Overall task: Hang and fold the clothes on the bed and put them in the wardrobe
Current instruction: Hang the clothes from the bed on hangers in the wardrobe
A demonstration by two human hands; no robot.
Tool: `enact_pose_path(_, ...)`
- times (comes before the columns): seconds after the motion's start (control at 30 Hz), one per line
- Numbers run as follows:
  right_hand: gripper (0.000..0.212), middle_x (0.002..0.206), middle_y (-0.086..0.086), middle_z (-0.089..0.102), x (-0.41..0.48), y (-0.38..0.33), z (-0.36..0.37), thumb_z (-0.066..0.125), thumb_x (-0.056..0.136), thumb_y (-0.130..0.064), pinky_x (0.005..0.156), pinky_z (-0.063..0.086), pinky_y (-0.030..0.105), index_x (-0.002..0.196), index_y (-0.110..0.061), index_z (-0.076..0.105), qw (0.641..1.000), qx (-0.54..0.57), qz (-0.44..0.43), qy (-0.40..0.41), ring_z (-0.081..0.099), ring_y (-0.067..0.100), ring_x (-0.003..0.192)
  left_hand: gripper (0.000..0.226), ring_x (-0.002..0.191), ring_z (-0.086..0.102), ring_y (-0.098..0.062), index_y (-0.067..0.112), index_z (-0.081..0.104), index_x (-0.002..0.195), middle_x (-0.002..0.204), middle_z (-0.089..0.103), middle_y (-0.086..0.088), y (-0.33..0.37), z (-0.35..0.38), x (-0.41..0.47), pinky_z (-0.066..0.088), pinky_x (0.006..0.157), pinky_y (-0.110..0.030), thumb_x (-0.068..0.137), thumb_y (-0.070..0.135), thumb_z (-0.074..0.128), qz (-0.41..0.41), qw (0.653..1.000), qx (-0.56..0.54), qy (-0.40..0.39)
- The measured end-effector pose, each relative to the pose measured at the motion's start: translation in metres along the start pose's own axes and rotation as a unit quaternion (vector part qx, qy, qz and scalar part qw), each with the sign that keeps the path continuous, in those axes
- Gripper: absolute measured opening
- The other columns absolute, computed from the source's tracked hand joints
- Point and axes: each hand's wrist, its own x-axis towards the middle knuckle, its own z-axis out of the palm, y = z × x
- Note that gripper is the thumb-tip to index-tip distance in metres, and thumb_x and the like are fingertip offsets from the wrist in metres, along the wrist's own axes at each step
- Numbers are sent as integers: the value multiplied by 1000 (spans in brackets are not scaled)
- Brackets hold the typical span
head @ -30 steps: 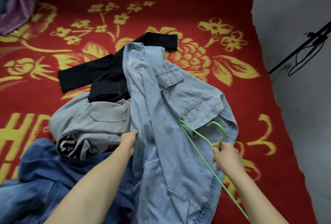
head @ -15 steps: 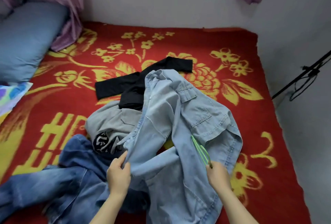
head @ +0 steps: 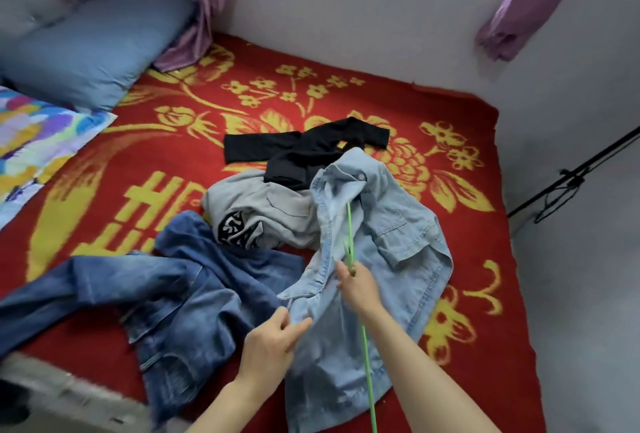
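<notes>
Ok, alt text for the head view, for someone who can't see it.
The right hand holds a green hanger over a pale shirt on a red bed, while the left hand pinches the shirt's edge. Jeans, a grey top and a black top lie alongside.

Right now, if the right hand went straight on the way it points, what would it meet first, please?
Probably the light denim shirt bunched ahead of the right hand and its green hanger; depth unclear.

So the left hand (head: 273, 339) pinches the edge of the pale blue denim shirt (head: 408, 235), right hand (head: 358, 288) grips the thin green wire hanger (head: 349, 224), pointing up across the shirt; dark blue denim jacket (head: 180, 297) lies just left on the red flowered blanket (head: 173, 155)
</notes>
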Motion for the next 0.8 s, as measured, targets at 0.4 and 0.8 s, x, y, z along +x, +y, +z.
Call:
enact_pose_path(0.4,33,60,3,45,-42,8,52,62,74,1,37,30,20,65,-17,36,995,-1,83,-57,43,14,45,26,45,41,-9,30,71,83,75,33,5,-11,-26,-52,35,38,-18,72,16,51,10,998,-65,-3)
enact_pose_path(0.8,48,55,1,27,-66,-71,7,63,75,7,41,25,22,63,-19,24,983,174,15,50,26,15,48,40,70,60,-22,23,52,57,64,62,-4,3,-24,5,34,56,-30,85,51,58,-300,929,-177,-126)
